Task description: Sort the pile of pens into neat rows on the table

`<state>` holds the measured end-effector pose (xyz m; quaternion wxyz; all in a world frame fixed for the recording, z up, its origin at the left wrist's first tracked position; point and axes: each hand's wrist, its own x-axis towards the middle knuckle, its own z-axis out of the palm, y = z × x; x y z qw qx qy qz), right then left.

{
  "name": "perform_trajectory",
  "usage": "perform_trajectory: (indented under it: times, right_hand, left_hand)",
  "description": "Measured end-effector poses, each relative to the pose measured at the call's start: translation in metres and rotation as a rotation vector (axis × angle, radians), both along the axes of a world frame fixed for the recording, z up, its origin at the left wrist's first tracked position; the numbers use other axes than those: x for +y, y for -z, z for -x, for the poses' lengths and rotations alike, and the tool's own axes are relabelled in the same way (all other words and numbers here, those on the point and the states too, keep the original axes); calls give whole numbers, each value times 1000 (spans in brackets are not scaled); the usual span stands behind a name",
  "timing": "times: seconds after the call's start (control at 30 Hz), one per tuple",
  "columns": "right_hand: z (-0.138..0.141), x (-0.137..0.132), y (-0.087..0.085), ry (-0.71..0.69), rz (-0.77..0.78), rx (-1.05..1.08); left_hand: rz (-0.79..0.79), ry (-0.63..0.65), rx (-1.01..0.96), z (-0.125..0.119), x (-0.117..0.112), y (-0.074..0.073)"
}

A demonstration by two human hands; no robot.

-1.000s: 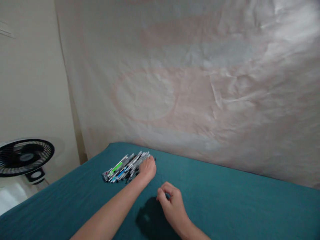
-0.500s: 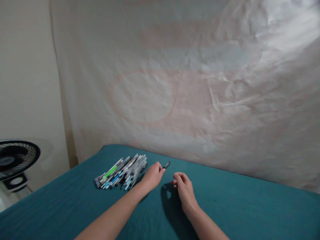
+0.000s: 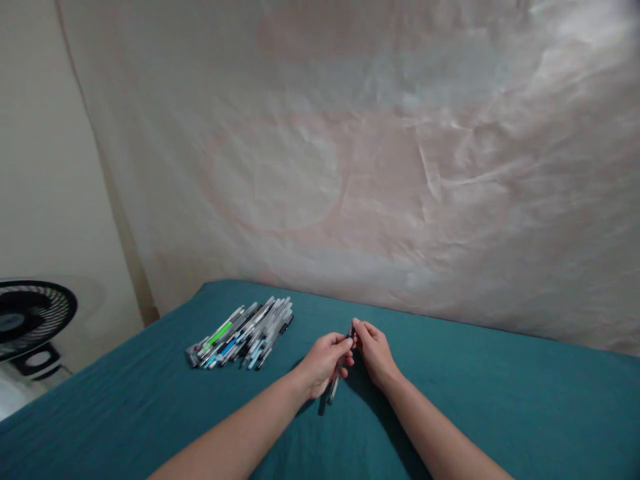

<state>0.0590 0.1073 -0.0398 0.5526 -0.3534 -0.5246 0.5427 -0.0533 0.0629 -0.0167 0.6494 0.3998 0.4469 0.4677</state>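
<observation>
A slim pen (image 3: 333,389) with a dark top and a pale barrel slants between my hands over the green cloth. My left hand (image 3: 323,363) is closed round its middle, and the lower end sticks out below the fingers. At the upper end, the thumb and fingertips of my right hand (image 3: 376,352) pinch the pen's dark tip. The fingers partly cover that end, so its details are hidden. To the left lies a loose pile of pens (image 3: 245,337), mostly grey and clear, with green and blue ones among them.
A green cloth (image 3: 475,393) covers the surface under my hands. Behind it hangs a creased, pale sheet (image 3: 390,173) with faded pinkish shapes. A black fan (image 3: 37,317) stands beyond the left edge, near a plain wall (image 3: 40,167).
My left hand has brought the pen rightward from beside the pile and turned it more upright. My right hand has come up to it and closed on its upper end. The view has shifted slightly.
</observation>
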Motion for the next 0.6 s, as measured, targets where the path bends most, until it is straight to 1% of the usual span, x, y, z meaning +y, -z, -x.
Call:
perform_trajectory:
  times: [0.13,0.27,0.4,0.6]
  right_hand:
    - [-1,-2,-3,-19,-36,-65]
    - [0,-4,-5,-42,-64,-91]
    - [1,-8,-6,-90,-70,-136]
    - [2,-11,-8,-64,-89,-241]
  left_hand:
    - [100,9,-153,0,2,0]
    - [110,32,-244,1,3,2]
    - [115,31,-260,0,3,5]
    - [142,41,-220,4,-4,7]
